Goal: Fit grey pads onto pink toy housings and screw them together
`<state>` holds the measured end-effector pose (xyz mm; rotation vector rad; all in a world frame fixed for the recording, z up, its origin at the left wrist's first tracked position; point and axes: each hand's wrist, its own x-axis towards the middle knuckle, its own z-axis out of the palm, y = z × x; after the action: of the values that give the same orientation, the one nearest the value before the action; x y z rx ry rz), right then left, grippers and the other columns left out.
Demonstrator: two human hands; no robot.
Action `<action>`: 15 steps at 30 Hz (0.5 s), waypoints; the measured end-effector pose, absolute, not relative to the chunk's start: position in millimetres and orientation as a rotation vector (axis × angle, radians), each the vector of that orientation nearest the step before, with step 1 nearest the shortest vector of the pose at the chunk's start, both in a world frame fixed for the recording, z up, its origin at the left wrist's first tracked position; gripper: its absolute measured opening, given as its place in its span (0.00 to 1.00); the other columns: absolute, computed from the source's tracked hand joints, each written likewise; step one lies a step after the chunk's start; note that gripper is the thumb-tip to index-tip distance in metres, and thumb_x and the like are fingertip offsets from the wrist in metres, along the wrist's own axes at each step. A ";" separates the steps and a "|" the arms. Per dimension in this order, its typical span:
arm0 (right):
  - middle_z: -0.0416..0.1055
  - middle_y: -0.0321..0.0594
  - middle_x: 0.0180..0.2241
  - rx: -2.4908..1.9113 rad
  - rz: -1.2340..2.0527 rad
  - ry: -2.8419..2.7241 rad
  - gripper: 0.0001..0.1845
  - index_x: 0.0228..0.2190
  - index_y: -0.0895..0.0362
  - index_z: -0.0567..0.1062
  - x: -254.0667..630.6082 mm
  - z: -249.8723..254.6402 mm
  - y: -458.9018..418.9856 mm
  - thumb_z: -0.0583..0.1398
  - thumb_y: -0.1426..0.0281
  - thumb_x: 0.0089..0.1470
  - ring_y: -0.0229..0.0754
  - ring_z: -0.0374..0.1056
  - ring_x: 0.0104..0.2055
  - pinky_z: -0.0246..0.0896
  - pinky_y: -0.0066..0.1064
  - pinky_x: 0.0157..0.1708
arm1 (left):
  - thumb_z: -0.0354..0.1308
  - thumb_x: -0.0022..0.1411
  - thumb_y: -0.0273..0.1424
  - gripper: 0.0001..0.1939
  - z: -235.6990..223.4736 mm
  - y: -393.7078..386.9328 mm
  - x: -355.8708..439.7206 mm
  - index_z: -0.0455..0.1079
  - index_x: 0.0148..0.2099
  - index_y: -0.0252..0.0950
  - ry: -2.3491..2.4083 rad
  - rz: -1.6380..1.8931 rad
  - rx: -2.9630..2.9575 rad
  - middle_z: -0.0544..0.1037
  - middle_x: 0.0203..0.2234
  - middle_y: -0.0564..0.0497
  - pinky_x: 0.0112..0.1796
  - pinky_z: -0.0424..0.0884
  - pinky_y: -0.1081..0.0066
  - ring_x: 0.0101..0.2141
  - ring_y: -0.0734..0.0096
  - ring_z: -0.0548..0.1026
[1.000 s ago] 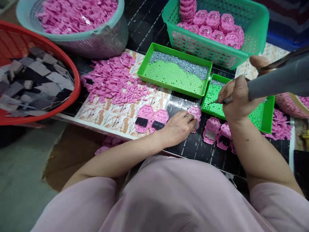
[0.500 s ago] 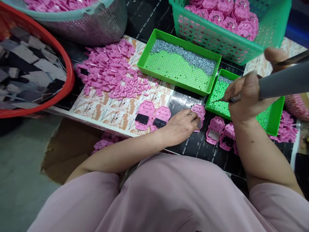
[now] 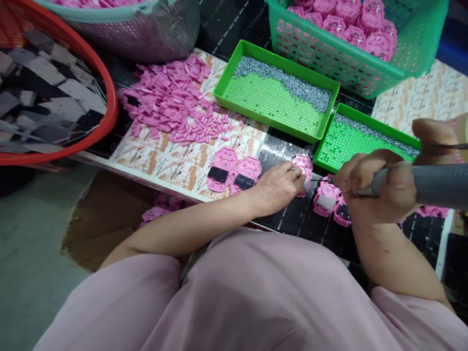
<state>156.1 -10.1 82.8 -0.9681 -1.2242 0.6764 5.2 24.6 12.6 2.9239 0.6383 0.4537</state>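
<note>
My left hand (image 3: 276,187), a ring on one finger, rests its fingertips on a pink plastic casing (image 3: 302,165) and holds it against the dark table top. In my right hand (image 3: 376,183) is a grey electric screwdriver (image 3: 438,185), gripped with the fingers wrapped round its front end. Its thin bit points left and reaches the casing by my left fingertips; whether a screw sits on the tip is too small to tell. Left of my hands lie two pink casings (image 3: 221,168) with black plates. Below the bit is another casing (image 3: 324,199) with a grey plate, beside one with a black plate (image 3: 342,211).
A long green tray (image 3: 268,120) and a smaller green tray (image 3: 321,163) hold small screws. Loose pink parts (image 3: 171,97) are heaped at the left. Around them stand a red basket (image 3: 112,105) of plates, a pale basket (image 3: 171,31) and a green basket (image 3: 329,58) of pink pieces.
My right hand has brought the screwdriver from the small screw tray down and left to the casing under my left fingers. The left hand keeps its place on that casing.
</note>
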 end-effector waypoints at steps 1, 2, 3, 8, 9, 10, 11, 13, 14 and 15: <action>0.52 0.27 0.11 -0.880 0.643 -1.202 0.11 0.23 0.49 0.73 154.1 81.0 -8.3 0.63 0.59 0.52 0.32 0.51 0.10 0.50 0.27 0.07 | 0.56 0.67 0.34 0.12 12.3 24.6 5.7 0.72 0.44 0.30 0.641 0.460 2.929 0.76 0.36 0.46 0.40 0.67 0.66 0.38 0.63 0.71; 0.53 0.26 0.12 -0.804 0.617 -1.182 0.05 0.26 0.48 0.74 152.5 79.6 -6.7 0.64 0.63 0.52 0.31 0.51 0.09 0.49 0.25 0.07 | 0.56 0.67 0.34 0.12 11.9 24.7 6.1 0.72 0.44 0.30 0.640 0.467 2.934 0.76 0.36 0.46 0.40 0.67 0.66 0.38 0.63 0.71; 0.55 0.26 0.12 -0.750 0.604 -1.173 0.01 0.29 0.47 0.75 151.4 78.5 -5.5 0.64 0.66 0.52 0.31 0.51 0.09 0.49 0.24 0.07 | 0.56 0.67 0.34 0.11 11.4 24.7 6.3 0.72 0.44 0.30 0.641 0.471 2.938 0.76 0.35 0.46 0.40 0.67 0.66 0.38 0.63 0.71; 0.57 0.26 0.13 -0.715 0.623 -1.192 0.05 0.34 0.47 0.75 149.8 76.9 -4.2 0.64 0.67 0.52 0.31 0.53 0.09 0.52 0.24 0.08 | 0.54 0.67 0.33 0.11 9.8 24.9 6.8 0.72 0.44 0.31 0.636 0.468 2.937 0.77 0.35 0.46 0.40 0.67 0.65 0.38 0.63 0.71; 0.57 0.25 0.12 -0.714 0.615 -1.196 0.04 0.33 0.47 0.75 149.8 77.1 -4.1 0.64 0.67 0.52 0.31 0.53 0.09 0.52 0.24 0.08 | 0.54 0.67 0.33 0.10 9.7 24.9 6.9 0.72 0.44 0.31 0.636 0.466 2.934 0.76 0.35 0.46 0.39 0.67 0.65 0.38 0.63 0.70; 0.57 0.25 0.12 -0.721 0.608 -1.198 0.04 0.33 0.47 0.75 149.8 77.3 -3.8 0.64 0.67 0.52 0.31 0.53 0.09 0.51 0.24 0.08 | 0.55 0.67 0.32 0.10 9.7 24.8 7.2 0.72 0.44 0.30 0.635 0.467 2.932 0.76 0.35 0.46 0.39 0.67 0.65 0.38 0.63 0.70; 0.56 0.25 0.12 -0.729 0.607 -1.202 0.03 0.31 0.48 0.75 150.0 77.5 -3.5 0.64 0.67 0.51 0.31 0.53 0.09 0.51 0.24 0.08 | 0.55 0.67 0.32 0.10 9.8 24.7 7.5 0.72 0.44 0.30 0.635 0.468 2.930 0.76 0.35 0.46 0.39 0.67 0.65 0.38 0.63 0.70; 0.55 0.26 0.12 -0.760 0.631 -1.228 0.06 0.25 0.51 0.73 150.4 76.8 -2.9 0.64 0.67 0.52 0.31 0.53 0.09 0.49 0.24 0.07 | 0.54 0.67 0.31 0.10 10.3 24.4 8.3 0.72 0.43 0.30 0.632 0.468 2.927 0.76 0.34 0.46 0.39 0.66 0.65 0.38 0.62 0.70; 0.54 0.27 0.12 -0.769 0.645 -1.254 0.10 0.22 0.52 0.72 150.7 75.7 -2.9 0.63 0.66 0.53 0.31 0.52 0.09 0.49 0.24 0.07 | 0.54 0.67 0.31 0.10 10.6 24.3 8.7 0.72 0.43 0.30 0.629 0.464 2.924 0.76 0.34 0.46 0.39 0.66 0.65 0.38 0.62 0.70; 0.54 0.27 0.12 -0.778 0.654 -1.280 0.13 0.20 0.53 0.70 151.0 74.0 -3.1 0.62 0.66 0.55 0.30 0.52 0.10 0.49 0.24 0.08 | 0.54 0.67 0.31 0.10 11.1 24.2 9.2 0.72 0.42 0.30 0.627 0.458 2.921 0.76 0.34 0.46 0.39 0.66 0.65 0.39 0.62 0.70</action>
<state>151.0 -3.1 74.0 -0.7781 -1.2804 0.6540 9.2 24.2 11.1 2.9213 0.6272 0.4585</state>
